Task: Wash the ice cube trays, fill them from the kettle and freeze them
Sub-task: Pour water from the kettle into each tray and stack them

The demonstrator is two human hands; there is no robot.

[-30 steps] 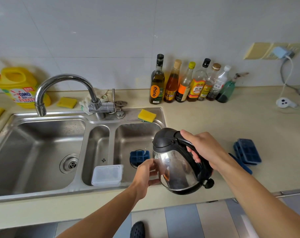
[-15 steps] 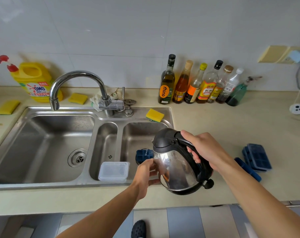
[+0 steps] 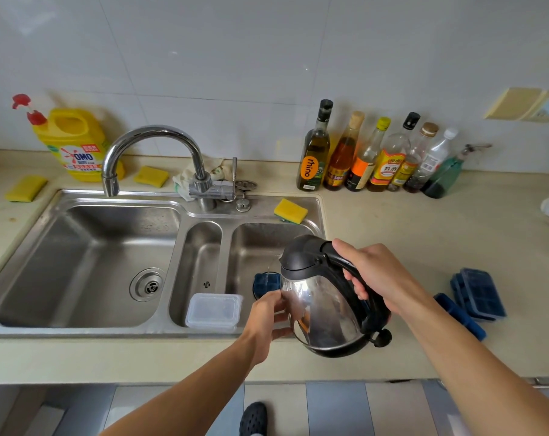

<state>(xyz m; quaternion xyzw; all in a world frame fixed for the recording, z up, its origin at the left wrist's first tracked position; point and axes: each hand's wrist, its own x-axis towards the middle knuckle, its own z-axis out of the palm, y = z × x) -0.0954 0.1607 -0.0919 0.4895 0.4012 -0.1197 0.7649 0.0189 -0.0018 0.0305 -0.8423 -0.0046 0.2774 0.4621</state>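
As right hand [image 3: 380, 275], curled round handle [image 3: 374, 313], tilts kettle [image 3: 323, 306] toward tray [image 3: 266, 282] to fill it | left hand [image 3: 263, 319], fingers [image 3: 274, 298] half-bent, touches kettle side to steady pour | tray lies in sink [image 3: 251, 247] basin, likely so spills drain.

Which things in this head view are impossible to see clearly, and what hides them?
Head view: ice cube tray in the sink, mostly behind kettle and left hand.
Kettle's water level: hidden by its steel wall.
Left hand's grip: unclear beside the kettle.
Wall socket: cut by right edge.
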